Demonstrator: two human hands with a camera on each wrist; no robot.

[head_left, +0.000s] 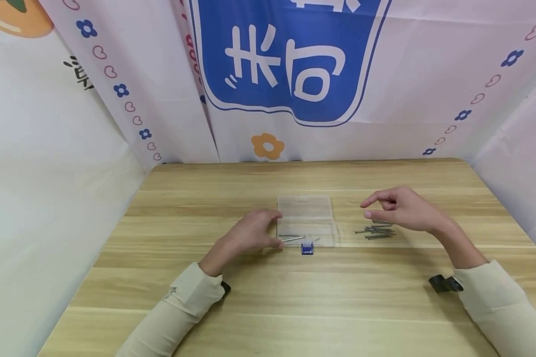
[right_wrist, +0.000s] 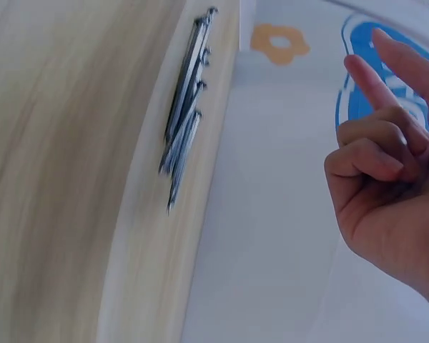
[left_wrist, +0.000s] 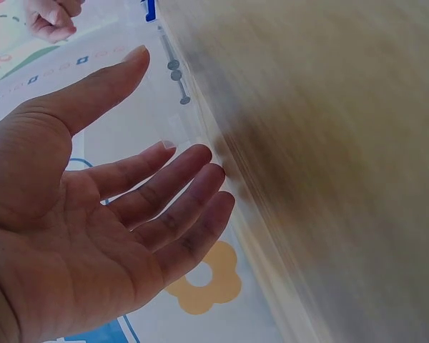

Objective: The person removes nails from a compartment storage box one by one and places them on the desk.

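A clear plastic box (head_left: 304, 208) lies unfolded on the table, with a blue clasp (head_left: 307, 249) at its near edge. A few nails (head_left: 292, 238) rest in its near half. My left hand (head_left: 256, 230) is at the box's left side, thumb and fingers spread apart; whether they touch it I cannot tell. To the right of the box lies a loose pile of several grey nails (head_left: 377, 231), seen also as dark nails (right_wrist: 182, 107) in the right wrist view. Over this pile hovers my right hand (head_left: 406, 209), its index finger and thumb apart with nothing between them, the other fingers bent.
The wood-grain table (head_left: 268, 307) carries the box and nails. Behind it hangs a white printed cloth (head_left: 411, 74) with a blue sign, and more cloth covers both sides. Dark wrist devices (head_left: 445, 283) sit at the sleeve cuffs.
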